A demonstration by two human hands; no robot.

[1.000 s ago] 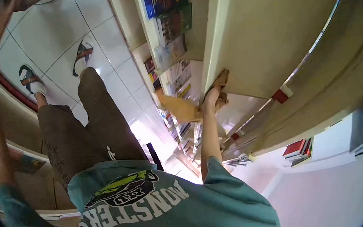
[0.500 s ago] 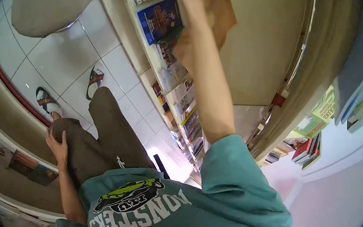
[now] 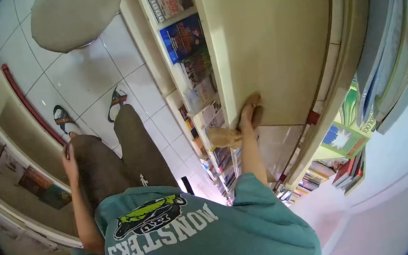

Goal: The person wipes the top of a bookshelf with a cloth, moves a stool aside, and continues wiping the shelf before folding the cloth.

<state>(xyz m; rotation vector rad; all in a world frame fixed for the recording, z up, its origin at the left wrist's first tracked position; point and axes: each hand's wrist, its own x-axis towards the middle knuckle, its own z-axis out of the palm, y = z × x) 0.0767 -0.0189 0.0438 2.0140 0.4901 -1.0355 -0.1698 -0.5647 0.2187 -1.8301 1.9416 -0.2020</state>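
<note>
My right hand (image 3: pixel 248 114) is closed on a brown cloth (image 3: pixel 225 137) and presses it on a bare cream shelf top (image 3: pixel 275 42). Part of the cloth hangs beside the wrist, over the shelf's edge. At the left, my left hand (image 3: pixel 70 167) rests by my thigh, against the brown trousers (image 3: pixel 96 166), with its fingers apart and nothing seen in it. Books stand in the rack beside the shelf top, among them a blue one (image 3: pixel 183 38) and a white and red one (image 3: pixel 168 2).
A round stool seat (image 3: pixel 76 18) is at the top left over the white tiled floor (image 3: pixel 127 40). Another low shelf (image 3: pixel 18 109) with books runs along the left. Green books (image 3: pixel 343 138), red books (image 3: pixel 349 173) and large grey volumes (image 3: pixel 388 49) are on the right.
My right hand has come back towards my body with the cloth, from the far part of the shelf top. My left hand has shifted slightly on the thigh. The view has moved too.
</note>
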